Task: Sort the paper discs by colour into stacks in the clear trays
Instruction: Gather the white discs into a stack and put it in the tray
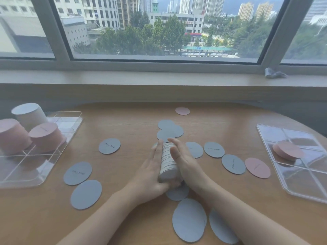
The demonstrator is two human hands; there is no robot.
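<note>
While loose blue discs [109,146] are lying scattered over the table [123,218], the left hand [150,175] and right hand [184,161] are pressing a sideways grey-blue stack [168,161] between flat, straight fingers at mid-table.

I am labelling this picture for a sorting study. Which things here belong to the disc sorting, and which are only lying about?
Belong to the job:
- stack of blue discs pressed between left hand and right hand
- loose blue discs and pink discs on the table
- left tray with stacks
- right tray with pink discs

Lying about:
- crumpled grey thing on the windowsill
</note>
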